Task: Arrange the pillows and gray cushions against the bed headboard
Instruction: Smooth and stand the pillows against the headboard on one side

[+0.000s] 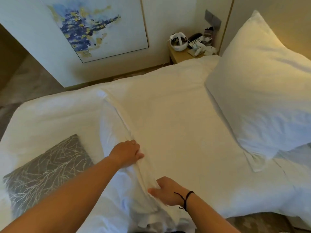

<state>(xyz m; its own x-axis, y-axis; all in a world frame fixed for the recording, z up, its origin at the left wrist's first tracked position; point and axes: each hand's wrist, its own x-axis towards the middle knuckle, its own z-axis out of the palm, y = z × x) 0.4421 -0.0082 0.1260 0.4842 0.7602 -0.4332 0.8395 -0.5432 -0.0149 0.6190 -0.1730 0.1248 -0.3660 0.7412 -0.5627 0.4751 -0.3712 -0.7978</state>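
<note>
A white pillow leans at the right against the headboard side. Lower left, a gray cushion with a pale branch pattern lies flat on the white duvet. Across the middle of the bed runs the folded edge of the white bedding. My left hand grips this fold near the centre, fingers curled into the cloth. My right hand, a dark cord round its wrist, holds the same fold closer to me, thumb on top and fingertips hidden in the fabric.
A wooden nightstand at the far side carries a white headset, a remote and small items. A framed blue and yellow painting hangs on the wall. Carpeted floor shows at far left and lower right.
</note>
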